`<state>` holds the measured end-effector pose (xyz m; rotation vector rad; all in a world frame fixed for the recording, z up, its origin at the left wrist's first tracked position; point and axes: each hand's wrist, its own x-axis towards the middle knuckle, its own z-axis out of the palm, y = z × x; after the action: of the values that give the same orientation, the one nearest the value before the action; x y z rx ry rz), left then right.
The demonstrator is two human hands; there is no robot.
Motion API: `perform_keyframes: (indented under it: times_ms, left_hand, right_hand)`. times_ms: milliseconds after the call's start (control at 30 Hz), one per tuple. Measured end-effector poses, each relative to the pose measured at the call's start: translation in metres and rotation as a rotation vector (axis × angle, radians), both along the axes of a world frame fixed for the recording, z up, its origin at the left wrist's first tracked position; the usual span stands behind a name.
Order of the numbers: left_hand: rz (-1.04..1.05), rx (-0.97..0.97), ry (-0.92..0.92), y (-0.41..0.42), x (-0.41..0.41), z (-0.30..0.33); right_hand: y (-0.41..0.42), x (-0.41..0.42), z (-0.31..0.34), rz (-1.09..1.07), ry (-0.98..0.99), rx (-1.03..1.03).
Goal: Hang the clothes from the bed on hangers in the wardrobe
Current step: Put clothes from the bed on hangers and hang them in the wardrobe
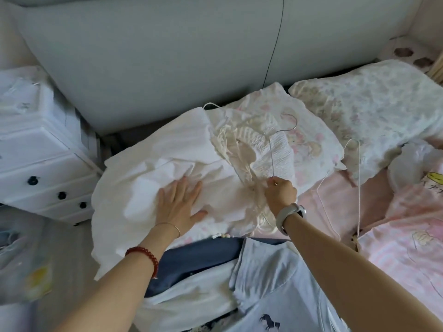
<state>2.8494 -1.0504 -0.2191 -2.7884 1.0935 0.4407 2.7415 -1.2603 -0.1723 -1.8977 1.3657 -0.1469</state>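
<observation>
Head view, left hand flat on white garment, right hand pinching wire hanger, drawers beside.

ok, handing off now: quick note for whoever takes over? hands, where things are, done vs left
Left hand: open, flat on the white garment on the bed.
Right hand: pinches the wire hanger lying on that garment's smocked top.
A spare hanger lies to the right on the pink sheet. A blue shirt and navy garment lie nearer.
Done: nothing visibly hung; wardrobe out of view.
Left: fit the hanger, hang it, then the rest.
</observation>
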Motion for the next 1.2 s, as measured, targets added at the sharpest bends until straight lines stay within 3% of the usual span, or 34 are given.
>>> perform_keyframes:
  times_ms: [133, 300, 433, 567, 700, 867, 1033, 1200]
  left_hand:
    - [0.036, 0.075, 0.054, -0.005, -0.001, 0.010]
    - [0.159, -0.022, 0.167, 0.013, -0.022, 0.042]
    - [0.246, -0.136, 0.046, 0.041, -0.067, 0.082]
    - [0.152, -0.212, -0.090, 0.060, -0.117, 0.128]
    - [0.127, -0.158, -0.173, 0.076, -0.164, 0.191]
    - [0.222, -0.321, -0.210, 0.130, -0.256, 0.248]
    - [0.379, -0.455, -0.193, 0.192, -0.365, 0.242]
    - [0.453, -0.358, -0.091, 0.257, -0.455, 0.213]
  right_hand:
    - [-0.005, 0.005, 0.014, 0.094, 0.030, -0.074]
    - [0.005, -0.026, 0.032, 0.350, 0.285, -0.300]
    - [0.030, -0.081, 0.057, 0.452, 0.247, -0.336]
    - [0.059, -0.134, 0.104, 0.553, 0.253, -0.357]
    - [0.090, -0.189, 0.161, 0.568, 0.147, -0.407]
    - [0.152, -0.274, 0.203, 0.604, 0.011, -0.471]
    - [0.237, -0.354, 0.204, 0.680, -0.071, -0.384]
    - [0.309, -0.417, 0.175, 0.864, 0.029, -0.315]
